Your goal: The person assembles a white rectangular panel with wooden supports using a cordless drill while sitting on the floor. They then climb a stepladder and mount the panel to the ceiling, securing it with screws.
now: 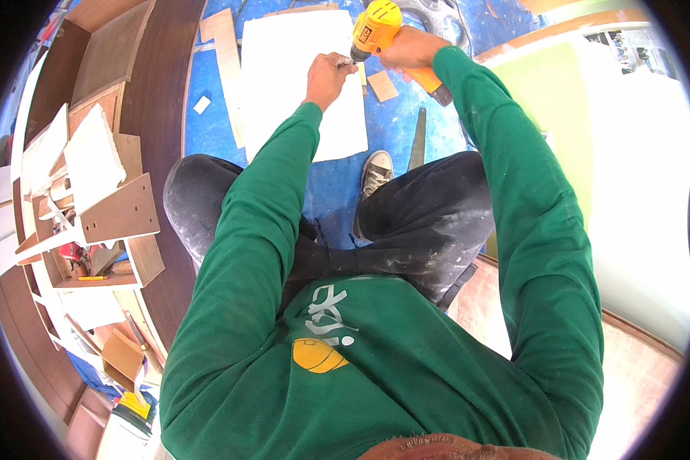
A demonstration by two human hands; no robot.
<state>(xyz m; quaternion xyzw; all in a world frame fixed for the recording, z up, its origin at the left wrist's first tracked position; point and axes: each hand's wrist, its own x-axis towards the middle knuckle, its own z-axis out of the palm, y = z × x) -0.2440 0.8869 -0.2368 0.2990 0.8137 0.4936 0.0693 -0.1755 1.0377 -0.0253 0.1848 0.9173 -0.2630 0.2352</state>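
Observation:
My right hand (pixel 412 49) is wrapped round the grip of a yellow cordless drill (pixel 379 21), whose black chuck points down to the left. Close at the chuck, my left hand (pixel 330 79) is closed, thumb and fingers pinched at the drill's front end. Whatever small piece sits between those fingers is too small to make out. Beneath both hands lies a large white board (pixel 272 84) on a blue floor covering. A small tan wood piece (pixel 383 86) rests just right of the board, below the drill.
A handsaw blade (pixel 418 139) lies by my shoe (pixel 376 173). Left of the board is a long wood strip (pixel 226 69) and a small white chip (pixel 202 105). A wooden tool box (pixel 123 207) with scraps stands at left. A pale green panel (pixel 544 115) is at right.

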